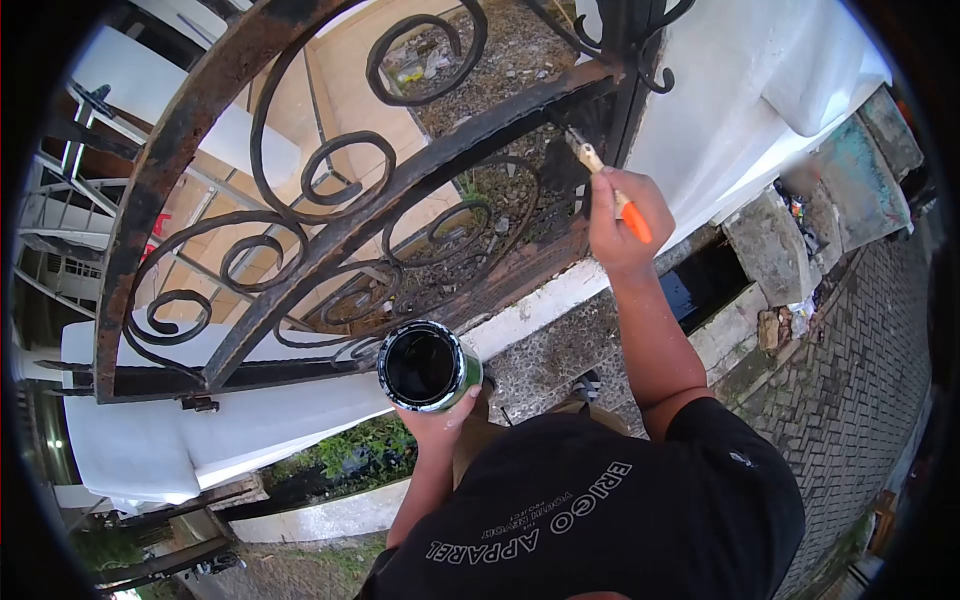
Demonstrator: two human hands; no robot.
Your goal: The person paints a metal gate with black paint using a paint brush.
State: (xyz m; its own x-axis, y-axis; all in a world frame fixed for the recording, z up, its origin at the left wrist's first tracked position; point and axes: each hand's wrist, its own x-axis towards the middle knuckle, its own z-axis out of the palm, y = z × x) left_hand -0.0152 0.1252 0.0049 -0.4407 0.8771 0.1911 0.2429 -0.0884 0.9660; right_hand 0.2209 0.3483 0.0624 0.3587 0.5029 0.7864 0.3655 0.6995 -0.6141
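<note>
My right hand [632, 218] grips a paintbrush [630, 210] with an orange-tipped, pale wooden handle. Its bristles reach the dark metal of a wrought-iron gate [430, 165] near the upper right corner of a lower panel; whether they touch is hard to tell. Low in front of my body, my left hand [438, 418] is wrapped round an open paint can [428, 366] holding black paint, with smears along its rim. Curled scrolls fill the gate's frame. Its left curved bar looks brown and rusty in patches, while other bars look black.
White walls [720, 90] flank the gate on both sides. A drain channel [705, 285] with dark water lies at the right, beside concrete slabs [770, 245] and a paved road [840, 350]. Green plants [370, 455] grow in a ditch below. Tiles and rubble show behind the gate.
</note>
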